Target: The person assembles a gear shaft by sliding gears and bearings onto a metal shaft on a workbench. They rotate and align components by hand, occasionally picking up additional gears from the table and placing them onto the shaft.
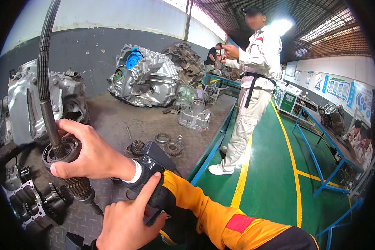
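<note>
Steel gear shaft [51,121], at frame left, is gripped by the right hand [87,152] while the wrist device [157,155] is apparently pressed by the unclenched left hand [127,223]; steady support seems needed next.

gry shaft [50,121], orng/blk sleeve [196,200], grn flr [271,175], ylw lines [242,183]
</note>
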A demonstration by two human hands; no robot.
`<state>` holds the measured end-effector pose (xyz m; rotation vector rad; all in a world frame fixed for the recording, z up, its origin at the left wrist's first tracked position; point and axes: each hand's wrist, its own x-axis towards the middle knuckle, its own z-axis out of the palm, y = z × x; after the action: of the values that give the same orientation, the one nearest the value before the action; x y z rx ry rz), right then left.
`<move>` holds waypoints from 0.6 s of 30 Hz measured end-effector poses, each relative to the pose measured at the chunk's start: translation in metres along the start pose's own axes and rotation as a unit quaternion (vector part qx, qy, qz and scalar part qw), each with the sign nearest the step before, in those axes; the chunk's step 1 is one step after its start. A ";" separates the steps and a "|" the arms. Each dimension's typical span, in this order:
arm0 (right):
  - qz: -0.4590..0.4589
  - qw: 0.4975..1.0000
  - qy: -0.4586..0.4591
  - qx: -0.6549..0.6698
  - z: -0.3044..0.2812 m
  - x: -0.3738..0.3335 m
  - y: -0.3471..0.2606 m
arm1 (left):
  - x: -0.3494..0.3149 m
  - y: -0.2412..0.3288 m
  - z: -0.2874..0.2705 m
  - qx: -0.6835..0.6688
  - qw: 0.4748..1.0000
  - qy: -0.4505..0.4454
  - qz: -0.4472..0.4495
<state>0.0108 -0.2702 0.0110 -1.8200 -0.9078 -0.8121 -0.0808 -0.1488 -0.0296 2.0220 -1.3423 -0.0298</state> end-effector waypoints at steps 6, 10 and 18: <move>-0.003 0.998 0.013 0.058 0.001 0.001 -0.008 | 0.001 0.001 0.002 0.023 1.000 0.005 -0.010; -0.006 0.999 0.000 -0.046 0.000 -0.003 -0.008 | 0.000 0.003 0.000 -0.021 0.999 -0.003 -0.027; 0.003 0.994 0.024 0.104 0.003 -0.001 0.007 | -0.023 -0.003 -0.029 -0.127 0.985 0.113 -0.028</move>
<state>0.0167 -0.2698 0.0054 -1.6153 -0.9203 -0.7273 -0.0781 -0.1139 -0.0168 1.7877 -1.0817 0.0041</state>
